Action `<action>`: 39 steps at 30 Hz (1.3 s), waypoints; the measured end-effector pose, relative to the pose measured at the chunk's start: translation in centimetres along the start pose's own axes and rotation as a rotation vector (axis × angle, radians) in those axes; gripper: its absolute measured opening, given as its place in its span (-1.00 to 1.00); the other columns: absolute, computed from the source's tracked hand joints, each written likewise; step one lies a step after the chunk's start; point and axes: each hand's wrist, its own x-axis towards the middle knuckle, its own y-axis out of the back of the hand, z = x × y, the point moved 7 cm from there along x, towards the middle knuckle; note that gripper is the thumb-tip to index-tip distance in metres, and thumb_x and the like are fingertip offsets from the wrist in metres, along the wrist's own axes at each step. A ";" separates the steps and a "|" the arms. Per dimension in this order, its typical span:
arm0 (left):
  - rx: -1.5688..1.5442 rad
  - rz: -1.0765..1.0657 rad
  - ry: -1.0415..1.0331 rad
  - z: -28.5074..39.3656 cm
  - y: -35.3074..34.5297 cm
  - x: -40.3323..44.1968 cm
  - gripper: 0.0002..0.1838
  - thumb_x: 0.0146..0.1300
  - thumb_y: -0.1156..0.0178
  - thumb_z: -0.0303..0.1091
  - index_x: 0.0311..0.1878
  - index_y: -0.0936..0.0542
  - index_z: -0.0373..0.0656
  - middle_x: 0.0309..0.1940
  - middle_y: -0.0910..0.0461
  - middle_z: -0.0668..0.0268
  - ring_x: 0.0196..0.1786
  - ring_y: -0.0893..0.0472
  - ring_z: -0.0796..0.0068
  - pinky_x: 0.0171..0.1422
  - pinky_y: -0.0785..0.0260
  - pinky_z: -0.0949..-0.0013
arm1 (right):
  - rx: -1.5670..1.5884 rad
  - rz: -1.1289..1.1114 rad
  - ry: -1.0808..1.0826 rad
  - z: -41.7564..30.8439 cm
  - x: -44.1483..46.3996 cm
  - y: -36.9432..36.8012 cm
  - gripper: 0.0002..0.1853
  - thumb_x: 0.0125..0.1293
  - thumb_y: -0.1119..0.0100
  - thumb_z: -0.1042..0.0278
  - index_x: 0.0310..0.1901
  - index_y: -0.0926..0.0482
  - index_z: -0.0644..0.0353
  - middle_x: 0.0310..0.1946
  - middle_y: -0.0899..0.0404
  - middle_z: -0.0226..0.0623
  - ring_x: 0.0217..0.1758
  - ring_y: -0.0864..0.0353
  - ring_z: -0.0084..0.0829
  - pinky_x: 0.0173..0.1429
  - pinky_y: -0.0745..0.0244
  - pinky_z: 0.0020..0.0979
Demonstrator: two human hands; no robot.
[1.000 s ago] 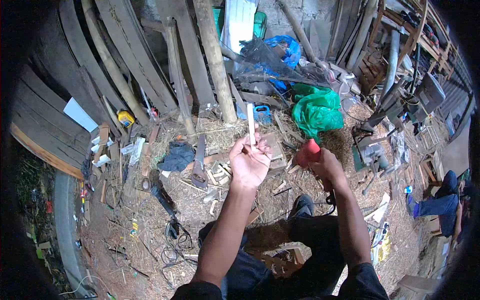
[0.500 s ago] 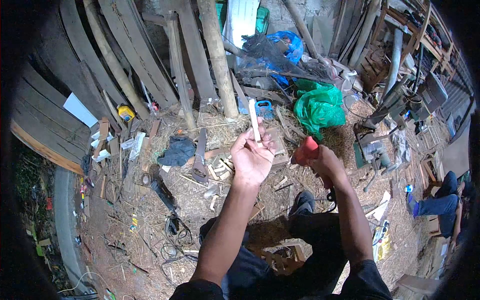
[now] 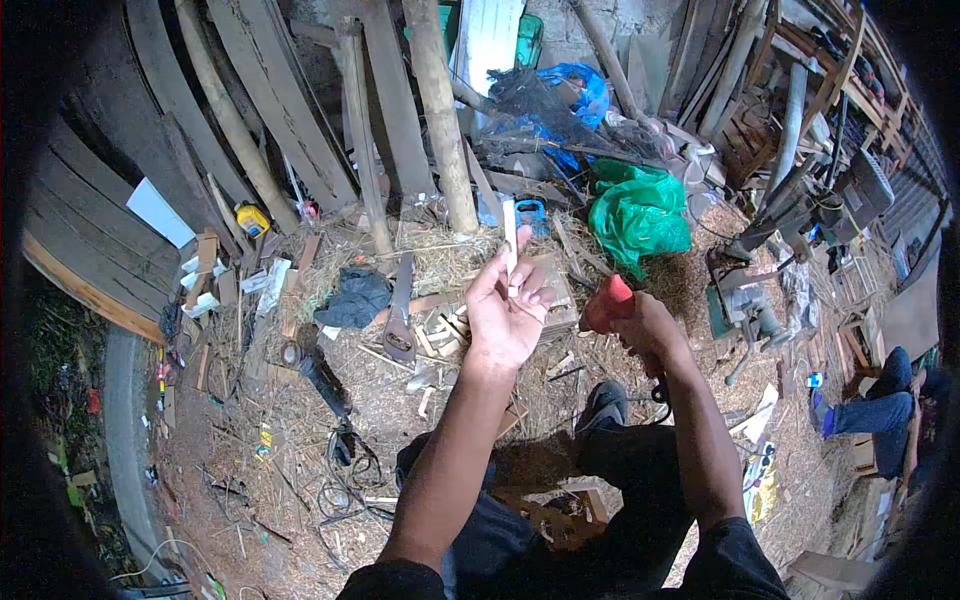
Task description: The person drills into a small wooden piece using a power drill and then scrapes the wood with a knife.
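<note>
My left hand point(image 3: 503, 325) is raised palm up, its thumb and fingers closed on a pale, narrow wooden stick point(image 3: 511, 242) that stands nearly upright. To its right, my right hand point(image 3: 652, 332) is wrapped around a red corded power tool point(image 3: 609, 303). The tool's front end points left, toward my left hand, and a gap separates it from the stick. Its exact kind is hard to make out. Below and left of my left hand, several small light wood pieces point(image 3: 440, 335) lie beside a handsaw point(image 3: 400, 325) on the ground.
A green plastic bag point(image 3: 640, 218) lies ahead, with blue sheeting point(image 3: 585, 92) behind it. Boards and a wooden post point(image 3: 440, 130) lean at the back. A black cable point(image 3: 345, 490) coils at the lower left. At the right edge are another person's legs point(image 3: 870, 412).
The stick has turned slightly in my left hand and now stands more upright. My left fingers have shifted a little around it. My right hand and the red tool have barely moved.
</note>
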 end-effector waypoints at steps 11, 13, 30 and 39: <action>0.016 -0.008 -0.003 0.7 1.0 0.0 -0.66 0.56 0.02 -0.09 0.12 -0.52 -0.13 -0.61 -0.22 0.59 -0.59 -0.15 0.72 -0.48 -0.09 0.57 | 0.045 -0.057 0.022 0.3 -0.1 -0.2 -0.70 0.18 -0.31 0.36 -0.11 -0.58 0.35 -0.42 -0.69 -0.19 -0.48 -0.70 -0.40 -0.46 -0.59 -0.33; -0.013 -0.005 0.011 0.7 1.3 -0.1 -0.66 0.56 0.03 -0.05 0.06 -0.53 -0.12 -0.63 -0.21 0.59 -0.60 -0.14 0.72 -0.49 -0.08 0.56 | -0.011 0.007 -0.015 1.7 0.6 -0.4 -0.79 0.21 -0.27 0.20 -0.25 -0.66 0.16 -0.51 -0.63 -0.31 -0.55 -0.55 -0.47 -0.46 -0.46 -0.35; -0.108 -0.018 0.042 0.6 1.2 -0.2 -0.66 0.57 0.09 -0.05 -0.13 -0.52 -0.12 -0.65 -0.19 0.56 -0.61 -0.15 0.70 -0.51 -0.06 0.56 | 0.039 0.016 -0.061 3.0 1.0 -0.5 -0.81 0.22 -0.30 0.24 -0.30 -0.68 0.20 -0.54 -0.63 -0.33 -0.55 -0.55 -0.48 -0.42 -0.44 -0.33; 0.129 0.083 -0.062 1.4 1.3 0.0 -0.67 0.50 0.06 -0.20 0.16 -0.50 -0.17 -0.32 -0.42 0.42 -0.27 -0.39 0.50 -0.20 -0.27 0.39 | -0.008 0.044 0.064 -0.9 -1.1 0.4 -0.83 0.23 -0.24 0.23 -0.35 -0.69 0.13 -0.55 -0.61 -0.39 -0.57 -0.47 -0.53 -0.47 -0.35 -0.40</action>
